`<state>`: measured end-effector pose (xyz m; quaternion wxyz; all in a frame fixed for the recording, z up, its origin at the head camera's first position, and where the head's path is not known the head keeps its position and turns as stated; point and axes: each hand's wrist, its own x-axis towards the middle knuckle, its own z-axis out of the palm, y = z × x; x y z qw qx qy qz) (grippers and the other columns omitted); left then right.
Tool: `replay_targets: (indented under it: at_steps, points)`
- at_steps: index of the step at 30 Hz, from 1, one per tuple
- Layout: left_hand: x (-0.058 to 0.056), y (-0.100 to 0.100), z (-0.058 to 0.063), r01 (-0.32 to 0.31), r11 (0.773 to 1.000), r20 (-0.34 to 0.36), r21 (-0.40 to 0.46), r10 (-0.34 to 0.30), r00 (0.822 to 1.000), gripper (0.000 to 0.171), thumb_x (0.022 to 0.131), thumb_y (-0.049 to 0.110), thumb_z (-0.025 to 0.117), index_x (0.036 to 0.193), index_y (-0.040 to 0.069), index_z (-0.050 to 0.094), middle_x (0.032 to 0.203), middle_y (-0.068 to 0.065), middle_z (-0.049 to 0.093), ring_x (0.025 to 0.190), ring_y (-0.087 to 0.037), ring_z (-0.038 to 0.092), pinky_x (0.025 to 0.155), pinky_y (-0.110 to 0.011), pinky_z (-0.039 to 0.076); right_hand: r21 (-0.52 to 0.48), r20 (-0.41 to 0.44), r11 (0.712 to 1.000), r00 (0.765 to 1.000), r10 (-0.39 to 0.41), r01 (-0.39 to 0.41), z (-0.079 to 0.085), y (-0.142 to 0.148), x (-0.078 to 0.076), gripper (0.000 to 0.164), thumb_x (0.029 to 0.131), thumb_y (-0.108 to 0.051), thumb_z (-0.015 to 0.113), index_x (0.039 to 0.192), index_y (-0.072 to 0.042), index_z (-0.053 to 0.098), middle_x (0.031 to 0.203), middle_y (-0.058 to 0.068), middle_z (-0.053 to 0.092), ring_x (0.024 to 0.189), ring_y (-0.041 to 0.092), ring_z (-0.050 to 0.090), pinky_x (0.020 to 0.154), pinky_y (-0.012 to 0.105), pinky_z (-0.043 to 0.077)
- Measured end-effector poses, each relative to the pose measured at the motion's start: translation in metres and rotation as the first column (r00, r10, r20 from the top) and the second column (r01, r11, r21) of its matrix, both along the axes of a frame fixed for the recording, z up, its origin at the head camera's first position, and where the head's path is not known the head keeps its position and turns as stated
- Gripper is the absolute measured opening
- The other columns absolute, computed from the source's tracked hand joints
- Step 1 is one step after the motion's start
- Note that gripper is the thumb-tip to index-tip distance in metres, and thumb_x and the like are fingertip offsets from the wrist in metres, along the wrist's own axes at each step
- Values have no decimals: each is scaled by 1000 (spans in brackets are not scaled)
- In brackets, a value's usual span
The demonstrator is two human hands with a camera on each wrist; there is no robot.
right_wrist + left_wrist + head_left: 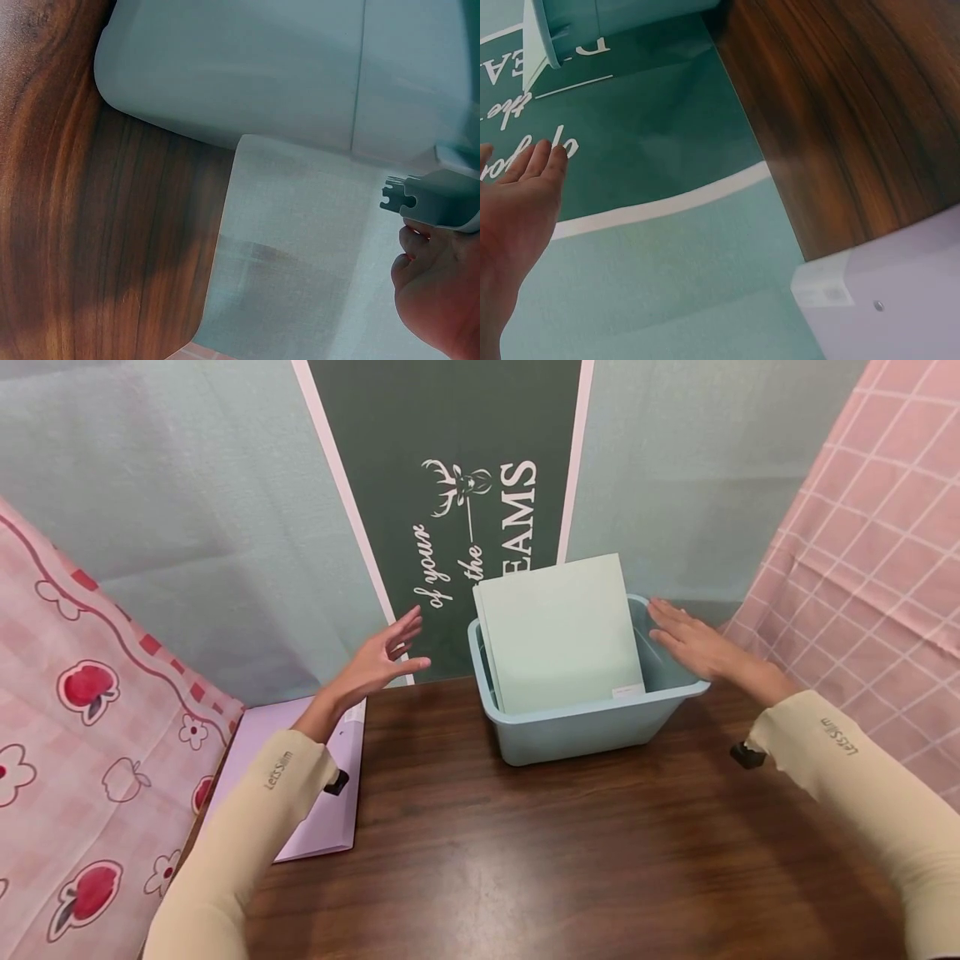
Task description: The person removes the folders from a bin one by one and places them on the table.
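Note:
A light blue plastic bin stands on the table with pale green folders upright and leaning in it; the front one bears a small white label. My right hand is over the bin's right rim, fingers extended, and in the right wrist view it shows beside the bin's rim end. To the bin's left, my left hand hovers with thumb and fingers spread and nothing between them. In the left wrist view its palm is bare. Under the left forearm lies a lilac folder, partly hidden by the sleeve.
The dark wooden table runs up to a hanging cloth with a green printed panel at the back. A pink checked cloth hangs at the right, and a cloth with apple prints at the left.

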<state>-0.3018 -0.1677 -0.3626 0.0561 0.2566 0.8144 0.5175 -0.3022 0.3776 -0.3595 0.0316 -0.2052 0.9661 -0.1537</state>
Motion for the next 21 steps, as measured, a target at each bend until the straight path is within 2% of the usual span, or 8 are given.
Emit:
replay_targets:
  at_steps: [6, 11, 16, 21]
  points:
    - [-8, 10, 2, 8, 1000, -15, -15, -8, 1000, 93, 97, 33, 79, 171, 25, 22, 173, -6, 32, 159, -24, 33, 129, -47, 27, 5, 1, 1000, 1000, -2, 2, -1, 0, -1, 68, 117, -36, 28, 165, 8, 8, 174, 29, 1, 162, 46, 3, 132, 56, 3]
    - [-14, 19, 2, 13, 1000, -28, 0, -13, 1000, 95, 97, 38, 79, 171, 23, 22, 173, -11, 30, 158, -27, 34, 128, -50, 29, 5, 8, 1000, 1000, -8, 8, -1, 0, 0, 68, 117, -37, 27, 166, 7, 7, 174, 28, 1, 162, 45, 2, 132, 55, 1]
    - [-19, 27, 4, 14, 1000, -31, 17, -13, 999, 96, 96, 40, 80, 171, 21, 22, 173, -13, 30, 158, -26, 35, 128, -48, 29, -1, 13, 1000, 1000, -9, 9, 0, 0, 1, 69, 117, -37, 27, 166, 7, 6, 174, 28, 1, 162, 46, 1, 132, 56, 1]
    - [-24, 35, 6, 13, 999, -21, 36, -12, 1000, 90, 99, 31, 77, 171, 18, 24, 173, -14, 31, 157, -27, 35, 128, -48, 29, -11, 13, 1000, 1000, -9, 10, 0, -1, 2, 69, 117, -38, 27, 166, 7, 6, 174, 28, 1, 162, 46, 1, 131, 57, 0]
